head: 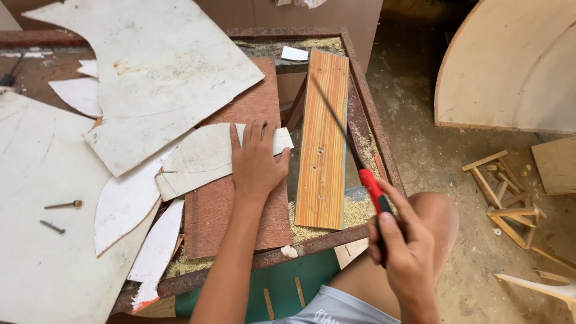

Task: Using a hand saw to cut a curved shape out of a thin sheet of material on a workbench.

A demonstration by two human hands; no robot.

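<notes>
We see a rusty, sawdust-strewn workbench (372,114) on a dusty workshop floor (432,156), one hand flat on a curved white offcut, the other gripping a small saw.

Our left hand (257,161) lies open, fingers spread, pressing the curved white offcut (201,157) onto a reddish-brown board (237,210). Our right hand (405,252) is closed around the red-and-black handle of the saw (360,168); its thin dark blade runs up across an orange striped plank (323,144) just right of the board. More white sheet pieces (150,66) cover the bench's left side, with two nails (60,216) on one. On the floor right of the bench: a large curved plywood panel (510,66) and small wooden frame scraps (507,201). No labels or packages we can make out.
</notes>
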